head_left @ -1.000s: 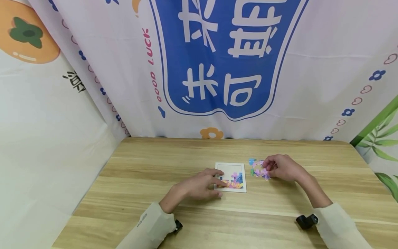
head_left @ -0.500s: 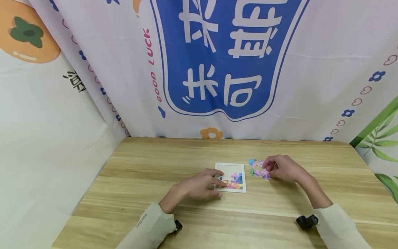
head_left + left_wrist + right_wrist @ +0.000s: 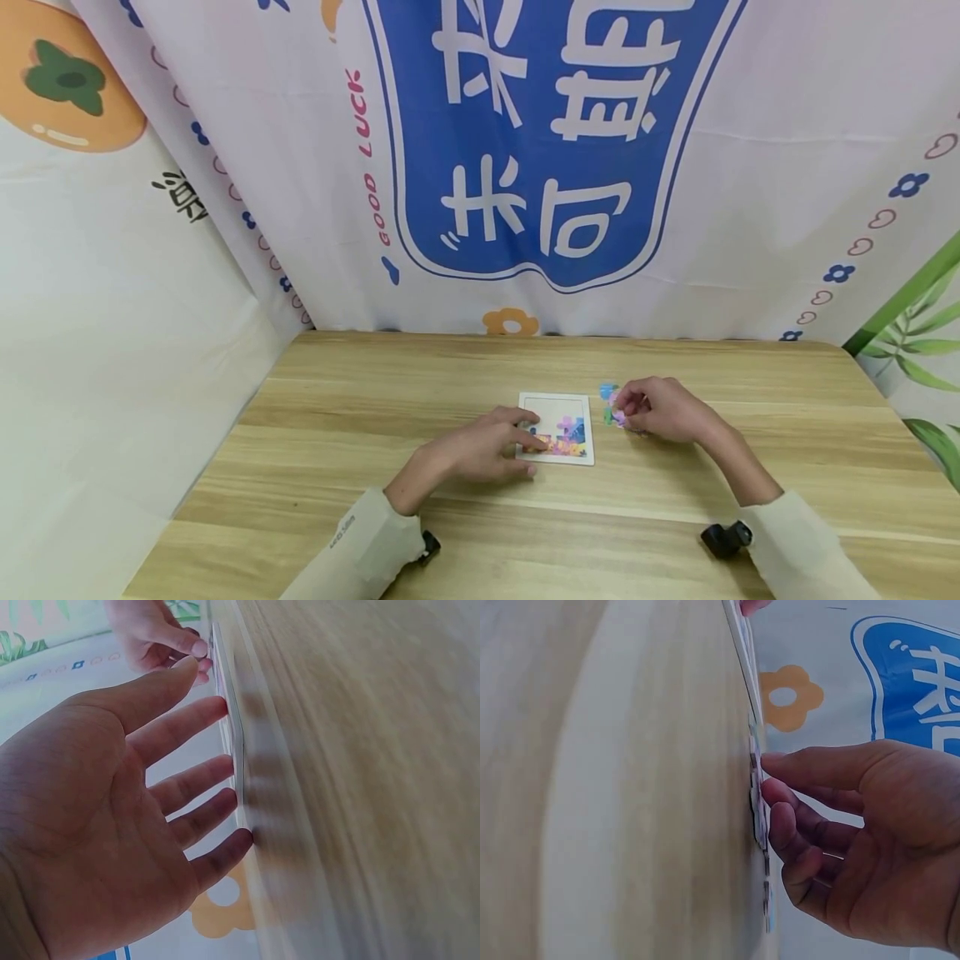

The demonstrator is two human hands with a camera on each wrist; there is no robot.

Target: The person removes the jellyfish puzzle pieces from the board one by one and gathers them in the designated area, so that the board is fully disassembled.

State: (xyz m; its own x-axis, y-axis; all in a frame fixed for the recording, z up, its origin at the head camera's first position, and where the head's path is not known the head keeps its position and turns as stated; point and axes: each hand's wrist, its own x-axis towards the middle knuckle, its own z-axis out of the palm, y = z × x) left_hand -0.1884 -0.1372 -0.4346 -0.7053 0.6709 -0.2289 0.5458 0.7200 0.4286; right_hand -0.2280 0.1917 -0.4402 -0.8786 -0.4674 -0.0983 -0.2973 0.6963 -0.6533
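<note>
My left hand (image 3: pixel 487 446) rests on the left side of a white-framed jigsaw tray (image 3: pixel 589 417), its spread fingers touching the frame and the pieces inside. Colourful fitted pieces (image 3: pixel 573 433) fill the tray's lower part and right side; its upper left shows bare backing. To the right, my right hand (image 3: pixel 667 408) bends over a small cluster of loose jigsaw pieces (image 3: pixel 608 392). Its thumb and index finger pinch a jigsaw piece (image 3: pixel 757 810) low at the table, seen edge-on in the right wrist view. The hand hides part of that cluster.
The wooden table (image 3: pixel 337 400) reaches back to a printed cloth (image 3: pixel 315 167) hanging behind it. Black wrist cameras (image 3: pixel 726 540) sit at both cuffs, low over the table.
My right hand has shifted a little left over the loose pieces and now covers more of them. The left hand and the tray have stayed where they were.
</note>
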